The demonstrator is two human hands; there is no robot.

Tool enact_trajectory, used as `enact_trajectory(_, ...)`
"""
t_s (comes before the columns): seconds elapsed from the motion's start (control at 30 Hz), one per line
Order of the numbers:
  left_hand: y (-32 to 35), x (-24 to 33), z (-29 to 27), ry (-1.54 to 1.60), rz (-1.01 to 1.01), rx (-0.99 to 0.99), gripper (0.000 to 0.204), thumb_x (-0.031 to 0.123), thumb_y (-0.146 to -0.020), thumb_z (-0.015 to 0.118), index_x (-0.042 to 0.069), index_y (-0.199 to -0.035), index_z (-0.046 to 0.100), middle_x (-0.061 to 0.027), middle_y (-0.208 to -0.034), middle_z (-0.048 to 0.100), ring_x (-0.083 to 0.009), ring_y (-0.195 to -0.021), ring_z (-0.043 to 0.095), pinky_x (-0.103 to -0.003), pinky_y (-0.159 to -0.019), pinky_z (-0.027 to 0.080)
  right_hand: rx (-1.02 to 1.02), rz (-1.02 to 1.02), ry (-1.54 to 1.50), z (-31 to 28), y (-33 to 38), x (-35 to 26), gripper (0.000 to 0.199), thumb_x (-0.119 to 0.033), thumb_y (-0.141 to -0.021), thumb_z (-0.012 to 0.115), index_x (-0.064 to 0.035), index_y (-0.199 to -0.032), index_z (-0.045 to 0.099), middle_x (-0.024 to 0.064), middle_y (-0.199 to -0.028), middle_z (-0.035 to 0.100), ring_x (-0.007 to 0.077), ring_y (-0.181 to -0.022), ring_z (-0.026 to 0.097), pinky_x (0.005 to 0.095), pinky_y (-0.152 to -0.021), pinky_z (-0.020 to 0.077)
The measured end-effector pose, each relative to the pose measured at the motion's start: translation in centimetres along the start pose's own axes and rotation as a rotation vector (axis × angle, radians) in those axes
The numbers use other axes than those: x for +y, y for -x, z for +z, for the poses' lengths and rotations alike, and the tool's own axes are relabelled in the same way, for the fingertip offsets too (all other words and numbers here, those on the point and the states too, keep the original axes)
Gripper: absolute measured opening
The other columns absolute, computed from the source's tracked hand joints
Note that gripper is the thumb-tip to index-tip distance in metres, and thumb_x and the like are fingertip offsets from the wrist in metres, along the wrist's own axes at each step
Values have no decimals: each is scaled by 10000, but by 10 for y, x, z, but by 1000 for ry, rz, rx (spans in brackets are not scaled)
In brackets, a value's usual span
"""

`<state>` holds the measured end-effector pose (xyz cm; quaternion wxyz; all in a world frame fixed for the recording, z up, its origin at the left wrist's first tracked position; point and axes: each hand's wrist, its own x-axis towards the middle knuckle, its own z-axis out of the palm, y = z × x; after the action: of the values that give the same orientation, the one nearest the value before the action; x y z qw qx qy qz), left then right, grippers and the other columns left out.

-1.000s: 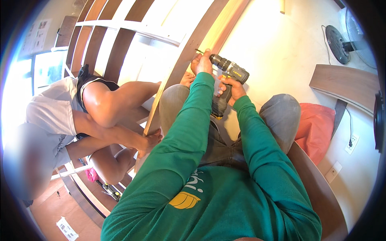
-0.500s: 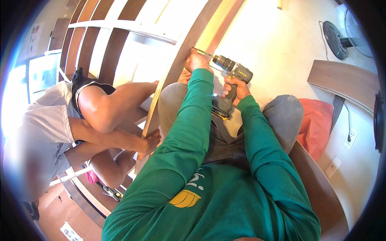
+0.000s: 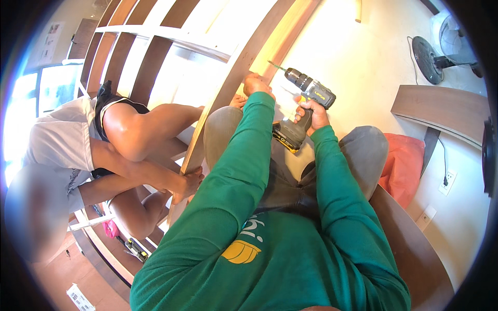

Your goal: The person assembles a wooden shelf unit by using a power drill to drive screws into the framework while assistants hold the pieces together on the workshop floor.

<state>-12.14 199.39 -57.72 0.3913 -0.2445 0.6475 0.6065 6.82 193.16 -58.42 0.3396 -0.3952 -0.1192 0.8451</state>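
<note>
My right hand (image 3: 315, 115) is wrapped round the handle of a grey and black cordless drill (image 3: 306, 88). A long thin bit (image 3: 276, 66) sticks out of its chuck toward the upper left, its tip apart from the wood. My left hand (image 3: 257, 84) is closed up against the inner face of a brown board (image 3: 236, 78), beside a pale yellow wood strip (image 3: 282, 44). Its fingertips are partly hidden, so whatever they pinch does not show. The board belongs to a large shelf-like frame that stands between my knees and a co-worker.
At left a co-worker crouches, with a hand (image 3: 191, 184) on the board's near end. A black fan (image 3: 428, 59), a loose brown panel (image 3: 441, 111), a red cloth (image 3: 404, 166) and a wall socket (image 3: 448, 182) are at right. A second tool (image 3: 136, 250) lies lower left.
The drill has moved slightly right and away from the board; its bit tip has left the spot by my left hand. My left hand stays at the board, shifted a little.
</note>
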Motion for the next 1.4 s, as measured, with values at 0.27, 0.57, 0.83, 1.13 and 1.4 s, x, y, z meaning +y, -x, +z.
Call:
enact_trajectory(0.27,5,-1,-13,99,27,-167,110,229,-825,477,159,-750,436,20,-703,392,-134,-517,280,-310,-494,234,-60,17,74,10,-15,12,274,-200,-835,617,-31,-1050,627,11,-652,543,150,-561,543,328,-585,506)
enact_trajectory(0.57,2,-3,-11,22,50,-245,348,199,-955,438,116,-1275,549,18,-763,420,-97,-508,331,-272,-438,283,-73,22,16,17,-18,16,263,-193,-844,613,-31,-1050,628,18,-655,540,158,-567,546,335,-596,509)
enact_trajectory(0.83,-1,-5,-5,-78,108,-303,383,175,-972,482,88,-1341,528,16,-768,408,-97,-522,384,-256,-437,316,-72,56,-7,14,-23,16,265,-165,-838,615,-25,-1061,635,27,-664,555,158,-562,552,329,-581,505)
enact_trajectory(1.13,1,-5,4,92,28,-319,228,159,-981,513,25,-1164,538,16,-692,409,-95,-500,390,-262,-412,318,-79,170,-92,11,-28,13,288,-172,-849,630,-37,-1103,623,16,-666,540,159,-588,544,350,-607,497)
enact_trajectory(1.4,17,6,6,-35,108,-166,144,197,-953,571,54,-959,565,26,-681,385,-88,-500,335,-273,-428,239,-92,176,-123,12,-32,12,199,-184,-860,644,-92,-1024,580,0,-671,535,157,-585,535,353,-623,493)
